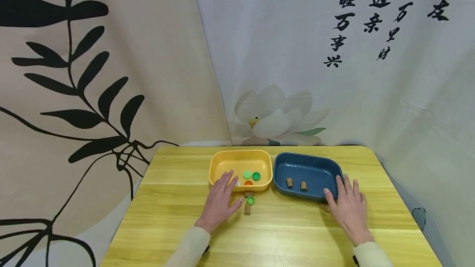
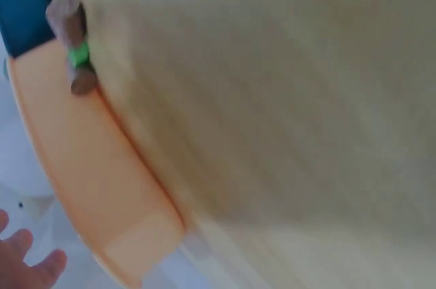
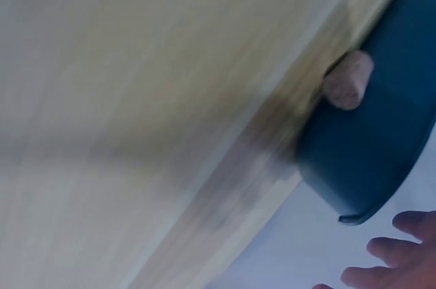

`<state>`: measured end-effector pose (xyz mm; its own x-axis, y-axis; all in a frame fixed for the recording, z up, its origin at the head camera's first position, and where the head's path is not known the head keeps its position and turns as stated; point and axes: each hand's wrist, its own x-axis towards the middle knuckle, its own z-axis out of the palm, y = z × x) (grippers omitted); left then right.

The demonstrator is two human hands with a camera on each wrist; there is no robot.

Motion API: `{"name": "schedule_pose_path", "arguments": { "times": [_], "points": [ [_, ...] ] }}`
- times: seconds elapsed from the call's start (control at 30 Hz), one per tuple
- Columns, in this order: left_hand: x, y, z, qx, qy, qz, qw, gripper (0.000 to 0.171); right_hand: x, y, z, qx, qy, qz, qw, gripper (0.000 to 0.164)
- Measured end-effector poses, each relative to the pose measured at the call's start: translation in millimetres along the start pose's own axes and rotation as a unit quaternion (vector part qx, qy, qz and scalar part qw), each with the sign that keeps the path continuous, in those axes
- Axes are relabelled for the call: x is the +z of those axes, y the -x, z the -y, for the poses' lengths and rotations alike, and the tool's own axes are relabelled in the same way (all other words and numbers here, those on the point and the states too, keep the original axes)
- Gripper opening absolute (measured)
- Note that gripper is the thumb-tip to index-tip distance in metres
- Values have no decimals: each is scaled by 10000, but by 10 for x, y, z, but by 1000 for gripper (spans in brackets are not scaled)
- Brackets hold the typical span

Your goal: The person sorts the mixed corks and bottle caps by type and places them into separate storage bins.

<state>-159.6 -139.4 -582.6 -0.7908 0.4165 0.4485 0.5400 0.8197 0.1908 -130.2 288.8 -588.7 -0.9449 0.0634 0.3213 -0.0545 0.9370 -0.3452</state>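
My left hand point(image 1: 220, 201), fingers spread, hovers over the front left corner of the yellow tray point(image 1: 241, 154). Inside that tray lie a light green cap point(image 1: 247, 174), a darker green cap point(image 1: 256, 176) and an orange cap point(image 1: 248, 183); something whitish beside the fingers is partly hidden. In front stand a green bottle cap point(image 1: 250, 200) and a cork point(image 1: 247, 209), with another cork point(image 1: 249, 193) against the tray. My right hand point(image 1: 349, 211), fingers extended, is at the blue tray's point(image 1: 308, 158) front right corner. Close by its thumb lies a cork point(image 3: 349, 80), partly covered in the head view.
Two corks, a left one point(image 1: 289, 182) and a right one point(image 1: 304, 186), are inside the blue tray. Both trays sit side by side near the back of the wooden table point(image 1: 282, 242). Behind it hangs a printed cloth point(image 1: 371, 106).
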Motion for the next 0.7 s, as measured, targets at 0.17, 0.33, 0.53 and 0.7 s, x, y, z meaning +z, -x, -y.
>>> {"name": "schedule_pose_path", "arguments": {
  "times": [0.17,0.33,0.53,0.7],
  "points": [
    [58,113,-94,516,-16,51,9987,68,33,-34,-98,300,-65,254,9992,79],
    [99,166,-165,889,-81,315,9955,68,60,-72,-134,568,-176,390,9975,83],
    [110,203,-260,819,-16,1134,9902,80,102,-100,-151,703,-173,588,9956,86],
    [102,215,-325,896,22,1232,9883,80,131,-130,-143,776,-215,694,9943,87]
  ]
}}
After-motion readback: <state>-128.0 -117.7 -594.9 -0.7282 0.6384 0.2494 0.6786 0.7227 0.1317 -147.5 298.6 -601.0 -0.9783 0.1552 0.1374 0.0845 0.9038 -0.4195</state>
